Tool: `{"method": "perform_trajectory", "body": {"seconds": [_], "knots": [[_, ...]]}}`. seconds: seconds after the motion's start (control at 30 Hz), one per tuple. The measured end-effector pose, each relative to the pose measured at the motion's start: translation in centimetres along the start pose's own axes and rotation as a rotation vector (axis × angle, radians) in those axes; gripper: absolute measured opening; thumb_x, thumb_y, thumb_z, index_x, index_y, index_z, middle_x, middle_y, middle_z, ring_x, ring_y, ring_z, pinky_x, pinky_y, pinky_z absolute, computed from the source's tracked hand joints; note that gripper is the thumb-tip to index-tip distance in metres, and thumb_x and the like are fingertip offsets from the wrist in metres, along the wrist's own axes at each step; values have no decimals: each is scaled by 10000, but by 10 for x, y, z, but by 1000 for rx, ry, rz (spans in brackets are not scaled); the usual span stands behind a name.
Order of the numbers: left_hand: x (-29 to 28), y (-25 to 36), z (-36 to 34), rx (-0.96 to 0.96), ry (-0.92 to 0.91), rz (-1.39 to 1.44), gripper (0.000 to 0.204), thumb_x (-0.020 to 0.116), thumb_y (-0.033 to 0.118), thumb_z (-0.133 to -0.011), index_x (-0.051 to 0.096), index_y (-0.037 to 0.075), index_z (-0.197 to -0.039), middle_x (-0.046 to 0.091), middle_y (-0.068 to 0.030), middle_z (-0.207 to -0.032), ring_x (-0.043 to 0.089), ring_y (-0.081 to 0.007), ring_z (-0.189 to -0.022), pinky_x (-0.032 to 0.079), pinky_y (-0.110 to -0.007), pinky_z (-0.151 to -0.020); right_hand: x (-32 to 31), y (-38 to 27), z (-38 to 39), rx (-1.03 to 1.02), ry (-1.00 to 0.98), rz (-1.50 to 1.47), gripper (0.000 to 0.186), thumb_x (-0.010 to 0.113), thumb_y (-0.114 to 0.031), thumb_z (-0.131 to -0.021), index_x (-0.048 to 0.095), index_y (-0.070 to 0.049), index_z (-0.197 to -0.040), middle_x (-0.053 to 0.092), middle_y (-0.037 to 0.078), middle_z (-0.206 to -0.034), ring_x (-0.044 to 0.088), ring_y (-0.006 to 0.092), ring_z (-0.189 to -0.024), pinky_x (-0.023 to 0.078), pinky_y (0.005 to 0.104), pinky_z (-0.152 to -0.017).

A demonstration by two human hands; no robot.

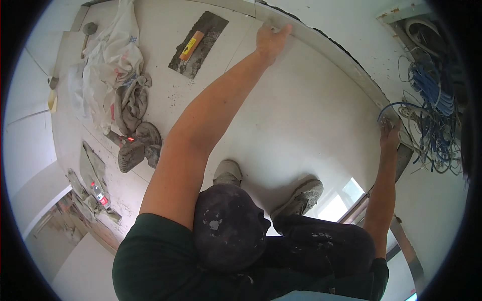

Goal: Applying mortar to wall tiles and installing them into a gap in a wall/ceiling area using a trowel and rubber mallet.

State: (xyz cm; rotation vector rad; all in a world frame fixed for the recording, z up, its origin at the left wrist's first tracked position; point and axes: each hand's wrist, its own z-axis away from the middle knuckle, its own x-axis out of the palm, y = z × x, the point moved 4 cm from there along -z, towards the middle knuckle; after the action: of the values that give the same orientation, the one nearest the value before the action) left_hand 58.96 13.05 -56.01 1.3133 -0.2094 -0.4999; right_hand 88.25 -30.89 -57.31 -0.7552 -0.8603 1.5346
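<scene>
The left hand (271, 42), unclenched with its thumb spread, reaches to a pale strip (334, 54) running along the foot of the wall, while the right hand (389, 134) is at the strip's right-hand stretch, though whether it is gripping cannot be told. Across the tiled floor (301, 100), from left to right, lie a red-labelled bottle (100, 194), a crumpled white plastic bag (113, 65), a dust-caked tool (134, 148) with a red-lit display, and a mortar-smeared trowel (192, 46) with an orange handle. Tangled blue cables (433, 95) hang beside the right hand at far right.
</scene>
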Motion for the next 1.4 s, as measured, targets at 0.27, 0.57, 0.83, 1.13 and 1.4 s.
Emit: {"method": "perform_trajectory", "body": {"seconds": [0.27,0.57,0.83,1.13,1.4], "knots": [[2,7,5,-126,-45,88,772,691,421,-826,386,-47,-1359,475,-187,-1340,461,-287,-1217,392,-390,-984,11,-4,26,-4,2,-20,739,415,-456,-975,64,-44,-1478,293,248,-1442,408,354,-1282,299,432,-1121],[0,3,8,-136,-79,50,840,697,462,-813,360,-68,-1371,451,-196,-1368,477,-262,-1192,393,-379,-992,9,-8,35,-17,73,-38,810,387,-495,-972,-8,17,-1459,289,267,-1454,387,365,-1307,252,425,-1124],[-1,-12,1,-94,13,167,799,663,454,-847,356,-73,-1363,479,-175,-1338,564,-250,-1054,444,-366,-936,10,-7,40,-38,49,-102,725,399,-441,-983,86,1,-1465,330,243,-1435,403,358,-1291,296,443,-1102],[-15,-39,32,-395,-39,452,335,469,220,-981,513,-89,-1102,624,-176,-1031,654,-245,-844,574,-325,-695,-25,49,35,207,114,-216,335,441,-296,-997,491,-42,-1210,575,139,-1127,587,276,-967,508,378,-769],[-20,-61,30,-491,-98,354,307,439,199,-991,495,-94,-1067,634,-214,-945,665,-264,-769,570,-328,-580,-37,61,34,306,-17,-34,314,517,-388,-956,553,-76,-956,638,60,-783,607,157,-701,478,274,-558]]}}
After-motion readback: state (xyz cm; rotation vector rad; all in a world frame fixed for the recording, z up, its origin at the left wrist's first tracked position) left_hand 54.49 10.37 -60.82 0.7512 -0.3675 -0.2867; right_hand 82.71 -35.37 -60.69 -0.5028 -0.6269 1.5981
